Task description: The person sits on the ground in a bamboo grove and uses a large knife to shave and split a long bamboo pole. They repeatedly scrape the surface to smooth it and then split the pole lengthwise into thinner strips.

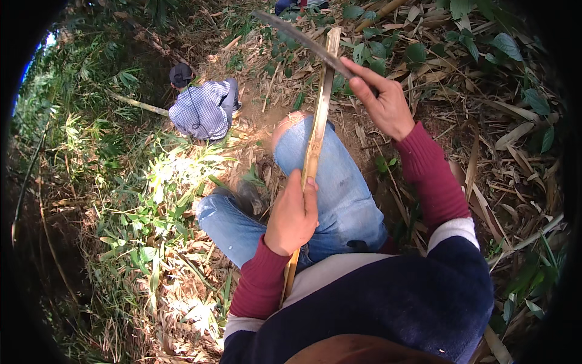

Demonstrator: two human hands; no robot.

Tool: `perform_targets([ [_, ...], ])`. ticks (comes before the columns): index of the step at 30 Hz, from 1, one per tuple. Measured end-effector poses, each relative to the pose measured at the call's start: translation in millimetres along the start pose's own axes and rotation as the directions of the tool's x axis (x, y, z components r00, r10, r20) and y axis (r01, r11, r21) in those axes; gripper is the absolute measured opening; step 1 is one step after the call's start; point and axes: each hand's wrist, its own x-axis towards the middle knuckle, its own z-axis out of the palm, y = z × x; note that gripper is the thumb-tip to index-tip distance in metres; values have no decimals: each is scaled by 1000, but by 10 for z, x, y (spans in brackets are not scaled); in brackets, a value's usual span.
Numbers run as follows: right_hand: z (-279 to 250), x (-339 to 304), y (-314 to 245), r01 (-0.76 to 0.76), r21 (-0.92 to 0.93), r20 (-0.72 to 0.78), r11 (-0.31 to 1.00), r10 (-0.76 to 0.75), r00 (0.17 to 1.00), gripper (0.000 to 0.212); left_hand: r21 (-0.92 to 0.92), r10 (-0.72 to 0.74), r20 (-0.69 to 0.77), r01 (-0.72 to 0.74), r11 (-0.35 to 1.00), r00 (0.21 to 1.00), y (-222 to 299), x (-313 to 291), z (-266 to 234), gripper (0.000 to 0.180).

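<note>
A long split bamboo strip point(317, 130) runs from beside my waist up across my raised knee, its pale inner face showing along the upper part. My left hand point(295, 215) is closed around its lower half. Up at the far end, my right hand point(383, 100) grips a long knife point(296, 35), and its fingers hide most of the handle. The dark blade lies across the strip near its tip, pointing to the upper left; the near end of the blade appears to touch the bamboo.
A person in a checked shirt point(197, 114) crouches ahead to the left, beside a bamboo pole point(140, 105). Another person point(285, 6) is partly visible at the top edge. Dry leaves point(515, 130) and green plants point(364, 51) cover the ground around my jeans point(339, 176).
</note>
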Motion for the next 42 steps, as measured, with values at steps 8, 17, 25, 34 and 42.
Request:
perform_targets([
  [8, 285, -888, -471, 391, -314, 188, 865, -347, 919, 72, -39, 7, 23, -6, 999, 1000, -67, -33, -6, 26],
  [17, -3, -12, 29, 152, -439, -16, 886, -177, 984, 68, -5, -41, 19, 41, 999, 999, 126, -20, -15, 25],
  [25, -109, 76, 82, 83, -121, -53, 989, -90, 995, 56, -69, -28, 15, 29, 997, 999, 22, -2, 21, 33],
  [34, 226, -771, -325, 446, -304, 185, 842, -407, 894, 75, -73, 45, 3, -45, 996, 999, -7, -48, 35, 34],
  [42, 115, -380, -143, 408, -472, 107, 782, -409, 906, 70, -75, -54, 8, 54, 996, 999, 54, -25, 21, 29],
])
